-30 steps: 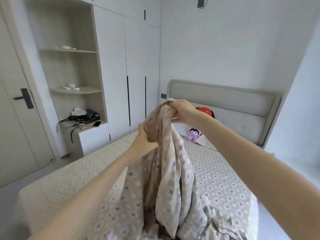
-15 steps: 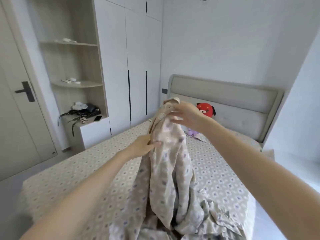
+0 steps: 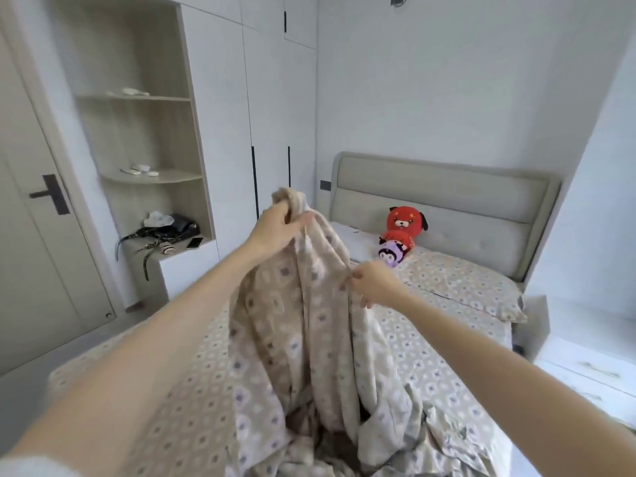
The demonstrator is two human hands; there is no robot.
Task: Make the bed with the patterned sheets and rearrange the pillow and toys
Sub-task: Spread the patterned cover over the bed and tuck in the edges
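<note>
Fingers of the left hand (image 3: 278,230) curl round the top of a bunched beige sheet printed with small purple-and-white diamonds (image 3: 309,325), holding it up over the bed (image 3: 437,359), while the right hand (image 3: 373,284) pinches a lower fold of it between thumb and fingertips. At the grey padded headboard (image 3: 447,191) lie a matching patterned pillow (image 3: 461,282), a red plush dog (image 3: 402,220) and a small purple plush toy (image 3: 390,253).

2 bare forearms (image 3: 165,339) (pale L sleeve (image 3: 24,467))
</note>
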